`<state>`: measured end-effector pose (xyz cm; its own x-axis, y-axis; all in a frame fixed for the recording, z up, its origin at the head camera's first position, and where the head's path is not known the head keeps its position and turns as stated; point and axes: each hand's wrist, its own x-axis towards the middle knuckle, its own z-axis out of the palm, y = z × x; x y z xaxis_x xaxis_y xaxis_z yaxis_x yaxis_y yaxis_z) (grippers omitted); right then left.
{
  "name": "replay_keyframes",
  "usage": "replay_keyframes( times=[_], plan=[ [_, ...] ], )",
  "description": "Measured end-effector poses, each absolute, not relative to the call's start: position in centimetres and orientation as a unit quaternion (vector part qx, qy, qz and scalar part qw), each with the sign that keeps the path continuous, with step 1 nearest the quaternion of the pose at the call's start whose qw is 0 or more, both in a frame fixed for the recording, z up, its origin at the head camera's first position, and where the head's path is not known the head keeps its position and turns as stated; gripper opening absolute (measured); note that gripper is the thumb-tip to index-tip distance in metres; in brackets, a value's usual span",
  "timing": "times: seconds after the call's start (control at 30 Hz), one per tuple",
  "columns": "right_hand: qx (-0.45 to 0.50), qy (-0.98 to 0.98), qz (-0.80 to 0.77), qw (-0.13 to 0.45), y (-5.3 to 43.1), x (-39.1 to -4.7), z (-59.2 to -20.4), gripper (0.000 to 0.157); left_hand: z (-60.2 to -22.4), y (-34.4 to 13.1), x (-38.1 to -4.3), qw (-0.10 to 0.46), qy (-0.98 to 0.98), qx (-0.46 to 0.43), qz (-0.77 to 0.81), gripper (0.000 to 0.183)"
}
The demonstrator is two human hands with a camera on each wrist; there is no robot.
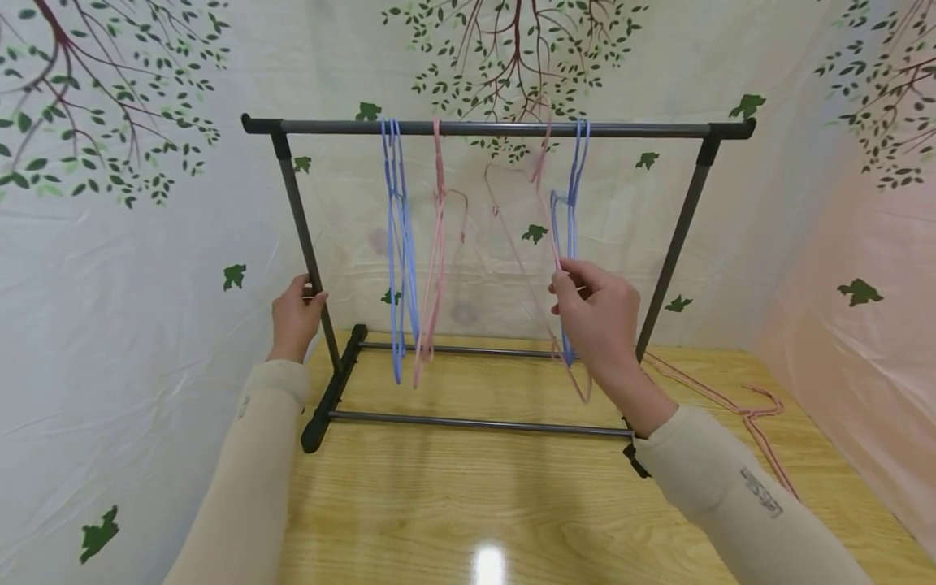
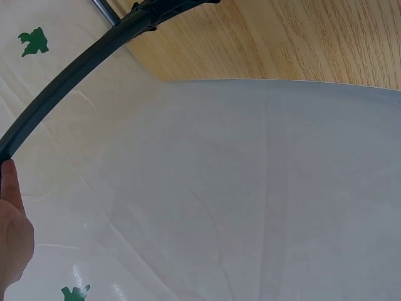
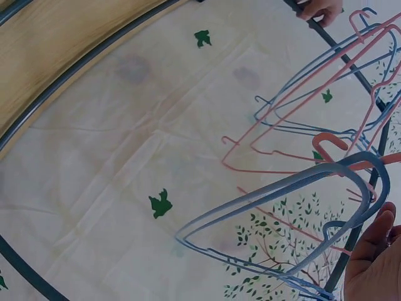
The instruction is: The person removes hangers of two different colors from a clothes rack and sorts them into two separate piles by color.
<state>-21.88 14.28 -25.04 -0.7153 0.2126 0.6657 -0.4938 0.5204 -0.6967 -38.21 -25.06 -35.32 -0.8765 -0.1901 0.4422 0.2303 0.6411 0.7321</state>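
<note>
Thumb and fingers of my right hand [image 1: 603, 321] pinch the side of a pink clothes hanger [image 1: 543, 166]. Its hook rises above the top bar [image 1: 497, 129] of a dark garment rack, and its body hangs tilted. Just to its right hang blue hangers [image 1: 574, 179], partly hidden behind that hand; in the right wrist view these blue hangers [image 3: 263, 191] loom close. On the left, my left hand [image 1: 295, 321] grips the rack's left post [image 1: 300, 203], thumb in front. Blue hangers [image 1: 387, 162] and pink hangers [image 1: 439, 171] hang left of the bar's middle.
Loose pink hangers [image 1: 760, 414] lie on the wooden tabletop [image 1: 453, 496] at the right, beside the rack's foot. Lower crossbars [image 1: 483, 423] join the rack's feet. A pale cloth [image 1: 132, 325] printed with trees and leaves surrounds the table behind and at the sides.
</note>
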Motion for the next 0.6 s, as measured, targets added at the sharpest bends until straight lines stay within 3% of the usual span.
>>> replay_keyframes(
  times=[0.6],
  plan=[
    [0.143,-0.752,0.487,0.422,16.7,-18.8,-29.3,0.019,-35.3,-25.1,-38.5,0.256,-0.871,-0.013,-0.419,0.041]
  ],
)
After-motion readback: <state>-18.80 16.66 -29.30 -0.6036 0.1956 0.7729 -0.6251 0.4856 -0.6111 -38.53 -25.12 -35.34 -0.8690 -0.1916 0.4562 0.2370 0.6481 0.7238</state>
